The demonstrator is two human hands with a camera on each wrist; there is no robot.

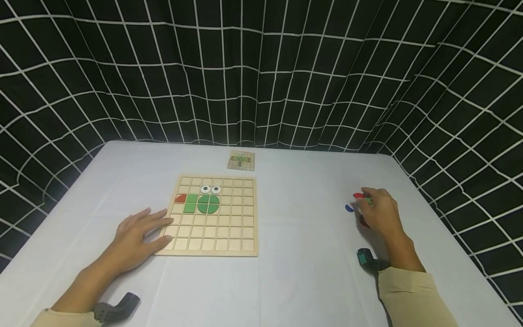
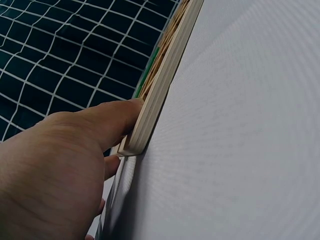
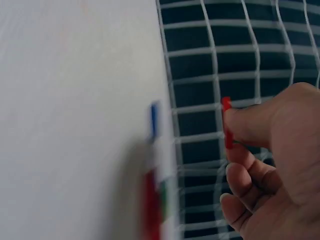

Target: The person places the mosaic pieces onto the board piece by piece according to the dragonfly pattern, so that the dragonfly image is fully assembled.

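Observation:
A square wooden grid board (image 1: 239,231) lies on the table, and my left hand (image 1: 136,236) rests at its left edge with fingers spread. In the left wrist view, the thumb (image 2: 117,117) touches the board's rim. On the grid sit two eye pieces (image 1: 210,189), a green circle of quarter pieces (image 1: 208,204), green squares (image 1: 189,203) and a red quarter piece (image 1: 180,198). Far to the right, my right hand (image 1: 380,211) pinches a thin red piece (image 3: 227,122) between thumb and finger. Below that hand are loose pieces, one blue and white (image 1: 349,208); the hand partly hides others.
A small pattern card (image 1: 241,161) lies behind the board. White cloth (image 1: 302,227) covers the table. Dark curtains with white grid lines (image 1: 245,72) stand along the back and sides. Dark wrist devices (image 1: 118,309) sit at both sleeves.

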